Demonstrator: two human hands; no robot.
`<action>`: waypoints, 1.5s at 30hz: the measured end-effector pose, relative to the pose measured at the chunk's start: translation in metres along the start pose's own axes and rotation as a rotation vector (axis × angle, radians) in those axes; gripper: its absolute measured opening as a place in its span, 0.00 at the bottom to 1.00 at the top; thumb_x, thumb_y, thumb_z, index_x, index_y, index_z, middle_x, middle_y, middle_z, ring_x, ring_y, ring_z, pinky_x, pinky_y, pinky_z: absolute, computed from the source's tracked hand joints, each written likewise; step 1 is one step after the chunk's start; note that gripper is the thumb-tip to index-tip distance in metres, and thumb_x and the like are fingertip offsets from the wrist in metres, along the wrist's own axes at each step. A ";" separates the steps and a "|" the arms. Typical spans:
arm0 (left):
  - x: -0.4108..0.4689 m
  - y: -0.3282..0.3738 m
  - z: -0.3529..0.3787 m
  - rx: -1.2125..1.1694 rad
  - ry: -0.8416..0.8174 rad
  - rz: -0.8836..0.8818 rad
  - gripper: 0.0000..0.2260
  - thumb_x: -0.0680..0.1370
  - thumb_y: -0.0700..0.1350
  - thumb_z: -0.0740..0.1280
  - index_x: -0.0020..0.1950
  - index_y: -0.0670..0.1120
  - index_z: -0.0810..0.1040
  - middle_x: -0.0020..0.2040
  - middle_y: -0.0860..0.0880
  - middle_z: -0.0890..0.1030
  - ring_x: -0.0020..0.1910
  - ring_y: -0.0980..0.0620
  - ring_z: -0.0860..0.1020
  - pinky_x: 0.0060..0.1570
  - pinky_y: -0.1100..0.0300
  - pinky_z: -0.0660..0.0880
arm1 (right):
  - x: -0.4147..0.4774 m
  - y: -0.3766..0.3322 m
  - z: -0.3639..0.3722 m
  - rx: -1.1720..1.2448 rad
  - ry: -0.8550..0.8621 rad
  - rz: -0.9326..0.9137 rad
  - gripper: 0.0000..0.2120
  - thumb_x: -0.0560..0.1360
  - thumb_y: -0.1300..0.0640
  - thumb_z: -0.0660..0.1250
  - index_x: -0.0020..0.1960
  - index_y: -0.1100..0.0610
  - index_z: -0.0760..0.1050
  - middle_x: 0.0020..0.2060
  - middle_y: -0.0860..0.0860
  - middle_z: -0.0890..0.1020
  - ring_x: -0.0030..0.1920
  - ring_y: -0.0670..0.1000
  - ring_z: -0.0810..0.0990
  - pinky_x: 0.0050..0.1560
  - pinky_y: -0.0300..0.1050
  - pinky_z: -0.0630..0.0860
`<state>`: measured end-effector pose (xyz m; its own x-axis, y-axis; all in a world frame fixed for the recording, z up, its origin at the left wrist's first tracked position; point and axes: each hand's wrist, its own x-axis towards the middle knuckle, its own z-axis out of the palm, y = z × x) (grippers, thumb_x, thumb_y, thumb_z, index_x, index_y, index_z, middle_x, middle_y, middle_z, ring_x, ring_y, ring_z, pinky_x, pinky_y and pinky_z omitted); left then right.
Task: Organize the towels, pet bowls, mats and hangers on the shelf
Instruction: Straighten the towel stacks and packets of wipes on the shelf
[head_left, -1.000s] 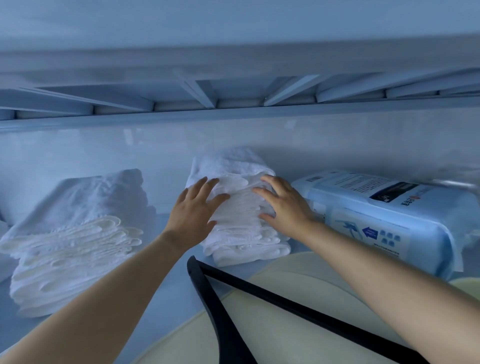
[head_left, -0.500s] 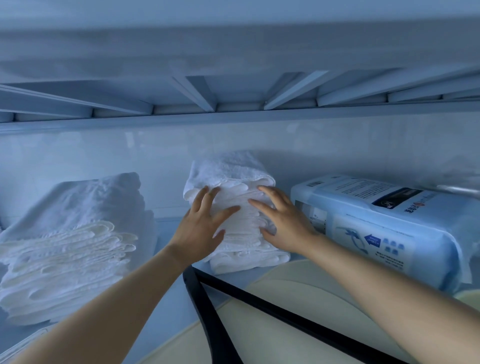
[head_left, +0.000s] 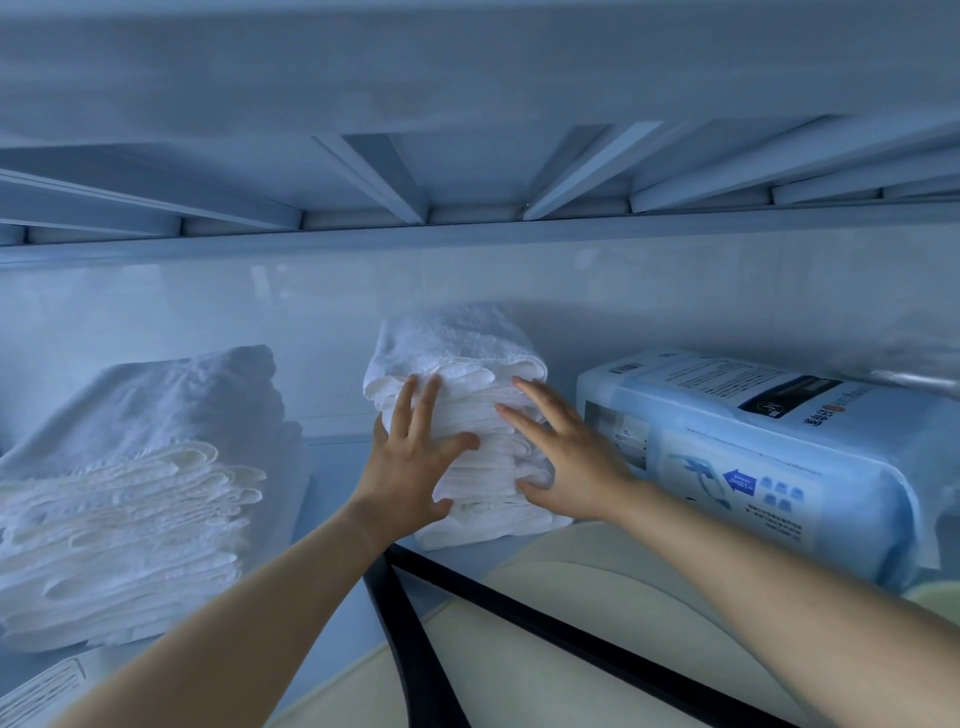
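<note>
The middle stack of folded white towels (head_left: 457, 353) sits on the shelf (head_left: 337, 467), towards the far side and close to the pale back wall (head_left: 208, 301). Both hands are pressed flat against its near face. The left hand (head_left: 410, 467) is released, with its fingers straight and spread over the folded edges and its thumb out to the right. The right hand (head_left: 566, 457) is also released, with its fingers fanned across the right part of the same face, grasping nothing.

To the left, apart from this stack, lies a wider and lower pile of white towels (head_left: 130, 493). Just beside the stack on the right lies a blue plastic-wrapped package (head_left: 753, 452) with printed labels, running from far to near.

Nearer than the stack, a black hanger (head_left: 415, 649) lies across a cream mat (head_left: 571, 587), and its corner reaches almost to the foot of the towels. Overhead, the underside of the next shelf shows angled slats (head_left: 384, 176).
</note>
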<state>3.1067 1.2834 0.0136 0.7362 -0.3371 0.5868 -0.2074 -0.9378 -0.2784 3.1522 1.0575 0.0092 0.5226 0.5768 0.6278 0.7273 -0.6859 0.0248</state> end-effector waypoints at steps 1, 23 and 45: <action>0.001 0.000 0.000 0.007 -0.001 0.001 0.33 0.58 0.55 0.78 0.61 0.57 0.72 0.75 0.36 0.51 0.74 0.33 0.48 0.56 0.37 0.70 | 0.000 0.000 -0.001 -0.010 -0.015 0.000 0.40 0.69 0.45 0.68 0.75 0.44 0.52 0.75 0.41 0.41 0.75 0.45 0.42 0.61 0.50 0.73; -0.014 -0.004 -0.017 -0.074 -0.140 -0.110 0.28 0.71 0.51 0.71 0.68 0.59 0.65 0.75 0.49 0.37 0.75 0.44 0.36 0.66 0.41 0.65 | -0.020 -0.008 -0.016 0.005 -0.139 -0.005 0.37 0.72 0.52 0.70 0.75 0.48 0.53 0.75 0.45 0.49 0.74 0.47 0.51 0.63 0.50 0.71; -0.129 0.037 -0.094 -0.300 -0.230 -0.369 0.04 0.74 0.53 0.64 0.47 0.59 0.78 0.49 0.60 0.78 0.48 0.58 0.76 0.45 0.61 0.74 | -0.052 -0.103 -0.042 0.356 -0.275 -0.184 0.18 0.75 0.52 0.67 0.64 0.49 0.72 0.57 0.45 0.75 0.56 0.46 0.74 0.54 0.39 0.69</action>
<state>2.9438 1.2845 -0.0008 0.9106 0.0150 0.4130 -0.0582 -0.9847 0.1641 3.0317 1.0794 0.0071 0.4339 0.8033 0.4080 0.9008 -0.3942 -0.1818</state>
